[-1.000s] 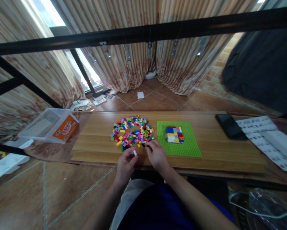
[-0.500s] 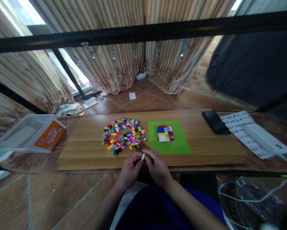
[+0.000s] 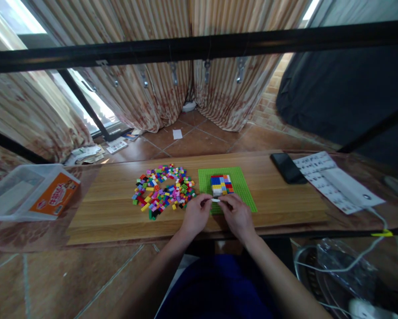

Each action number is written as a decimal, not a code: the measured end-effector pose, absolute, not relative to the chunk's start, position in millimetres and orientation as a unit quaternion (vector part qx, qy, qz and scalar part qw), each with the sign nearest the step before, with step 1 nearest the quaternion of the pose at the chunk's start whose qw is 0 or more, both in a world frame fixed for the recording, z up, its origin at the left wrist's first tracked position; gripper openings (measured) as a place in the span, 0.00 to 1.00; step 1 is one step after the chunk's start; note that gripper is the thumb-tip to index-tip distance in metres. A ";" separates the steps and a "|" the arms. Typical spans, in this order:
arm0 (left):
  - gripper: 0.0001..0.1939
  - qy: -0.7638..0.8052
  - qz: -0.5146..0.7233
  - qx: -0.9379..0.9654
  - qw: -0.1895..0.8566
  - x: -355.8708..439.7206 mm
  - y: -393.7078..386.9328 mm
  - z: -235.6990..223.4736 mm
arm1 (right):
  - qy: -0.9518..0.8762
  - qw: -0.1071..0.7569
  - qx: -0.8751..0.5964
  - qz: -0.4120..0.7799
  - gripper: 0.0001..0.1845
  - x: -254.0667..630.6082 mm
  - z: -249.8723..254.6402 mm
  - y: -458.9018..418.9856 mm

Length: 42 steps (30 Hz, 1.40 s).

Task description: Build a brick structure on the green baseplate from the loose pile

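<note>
Between the fingertips of both my hands is a small white toy brick (image 3: 215,200), gripped at its two ends. My left hand (image 3: 197,214) pinches its left end, and my right hand (image 3: 238,215) pinches its right end. Both hands are over the near edge of the green baseplate (image 3: 246,188). Just beyond the fingers stands a block of many-coloured bricks (image 3: 221,184) built on that plate. To the left of my hands lies a loose pile of small coloured bricks (image 3: 165,188). The fingers cover part of the plate's front edge.
A black phone (image 3: 288,168) lies right of the plate, beside a printed sheet (image 3: 318,166) with a white device (image 3: 353,185) on it. A clear plastic box (image 3: 22,190) with an orange label stands at the far left. A dark bar (image 3: 199,43) crosses above the wooden board (image 3: 109,199).
My hands have moved right and forward with the white brick, from the board's front edge to the baseplate. The brick has turned from steeply slanted to nearly level. The whole view has shifted slightly.
</note>
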<state>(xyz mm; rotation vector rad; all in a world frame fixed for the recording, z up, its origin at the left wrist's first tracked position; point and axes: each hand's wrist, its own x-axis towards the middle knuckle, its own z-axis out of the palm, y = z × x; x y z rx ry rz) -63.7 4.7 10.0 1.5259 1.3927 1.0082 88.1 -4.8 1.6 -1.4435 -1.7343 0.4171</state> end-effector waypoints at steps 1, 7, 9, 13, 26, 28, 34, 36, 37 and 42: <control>0.09 0.555 0.406 0.599 0.410 -60.0 8.6 7.3 | -0.688 0.404 -0.581 0.160 0.07 90.6 1.8 -0.7; 0.08 0.573 0.434 0.554 0.421 -48.0 20.4 -4.1 | -0.687 0.384 -0.601 0.140 0.09 96.7 1.4 14.2; 0.08 0.577 0.438 0.546 0.420 -46.6 21.4 -4.1 | -0.684 0.383 -0.606 0.133 0.10 96.9 0.5 16.9; 0.07 0.589 0.433 0.548 0.406 -45.1 22.9 -0.6 | -0.679 0.387 -0.611 0.126 0.09 96.1 -0.5 20.2; 0.08 0.620 0.405 0.563 0.367 -40.9 26.0 4.5 | -0.593 0.481 -0.628 0.150 0.11 105.0 3.0 20.2; 0.08 0.623 0.403 0.565 0.359 -40.4 25.9 5.2 | -0.585 0.475 -0.646 0.124 0.14 106.2 2.5 24.0; 0.08 0.637 0.400 0.560 0.349 -38.4 25.4 7.1 | -0.597 0.430 -0.665 0.131 0.21 95.8 -8.6 31.0; 0.08 0.639 0.400 0.556 0.351 -37.6 25.1 8.6 | -0.591 0.432 -0.667 0.138 0.21 93.0 -12.7 31.0; 0.08 0.639 0.399 0.556 0.352 -37.3 25.0 9.2 | -0.590 0.433 -0.666 0.142 0.21 92.2 -14.1 31.0; 0.07 0.645 0.395 0.552 0.352 -36.0 26.8 9.5 | -0.594 0.421 -0.670 0.144 0.22 90.4 -15.1 30.8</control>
